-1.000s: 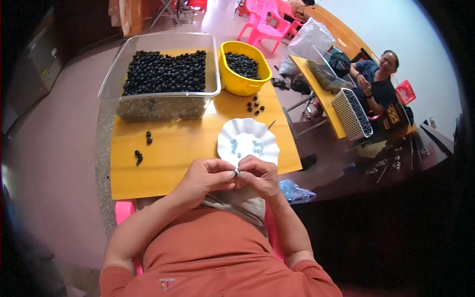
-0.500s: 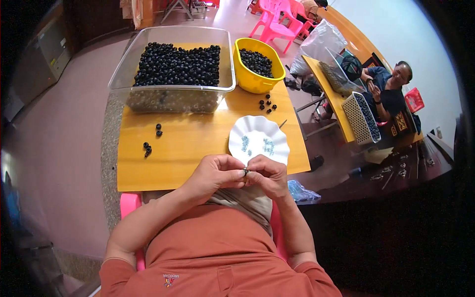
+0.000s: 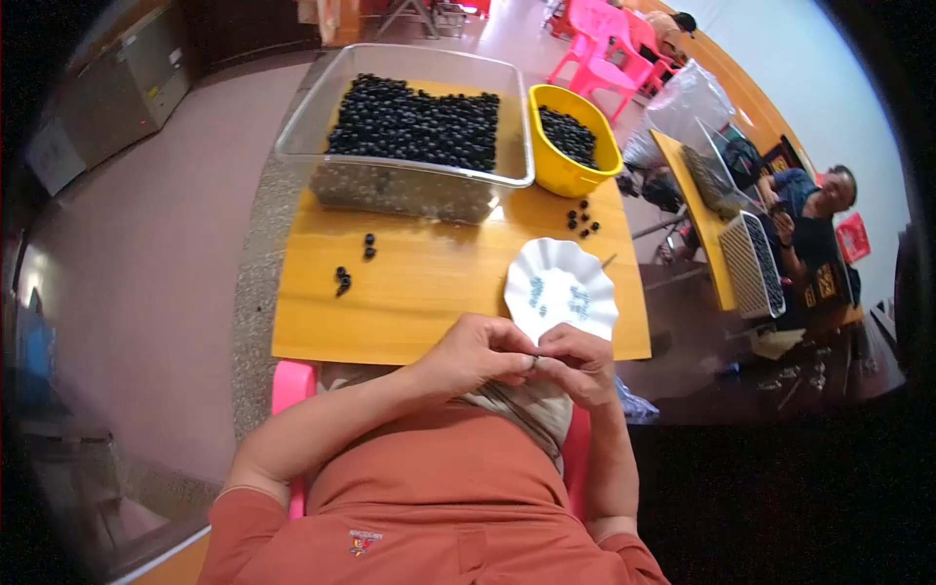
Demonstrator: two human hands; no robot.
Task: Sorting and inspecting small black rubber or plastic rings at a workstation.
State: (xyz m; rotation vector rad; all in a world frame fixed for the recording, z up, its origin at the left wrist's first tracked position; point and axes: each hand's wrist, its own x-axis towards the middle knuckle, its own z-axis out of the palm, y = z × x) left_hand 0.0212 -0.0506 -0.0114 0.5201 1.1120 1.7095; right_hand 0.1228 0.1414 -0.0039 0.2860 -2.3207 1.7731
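Observation:
My left hand (image 3: 478, 353) and my right hand (image 3: 583, 366) meet just past the table's near edge. Thumbs and fingertips of both pinch a small dark piece (image 3: 536, 358), mostly hidden by the fingers. Just beyond my hands lies a white scalloped plate (image 3: 525, 263) with small clear bluish pieces (image 3: 579, 300) in separate clusters. Small black round parts (image 3: 343, 283) lie at the left of the table, and several more (image 3: 583, 222) sit near the yellow basin.
A clear plastic tub (image 3: 409, 200) full of black round parts stands at the table's far side. Beside it is a yellow basin (image 3: 565, 178) holding more. At the right, another person (image 3: 814, 210) sits by a second table (image 3: 687, 210) with a white basket (image 3: 746, 278).
The view has swung left, so the table and my hands appear farther right. My fingers have shifted slightly around the small dark piece, which now shows less.

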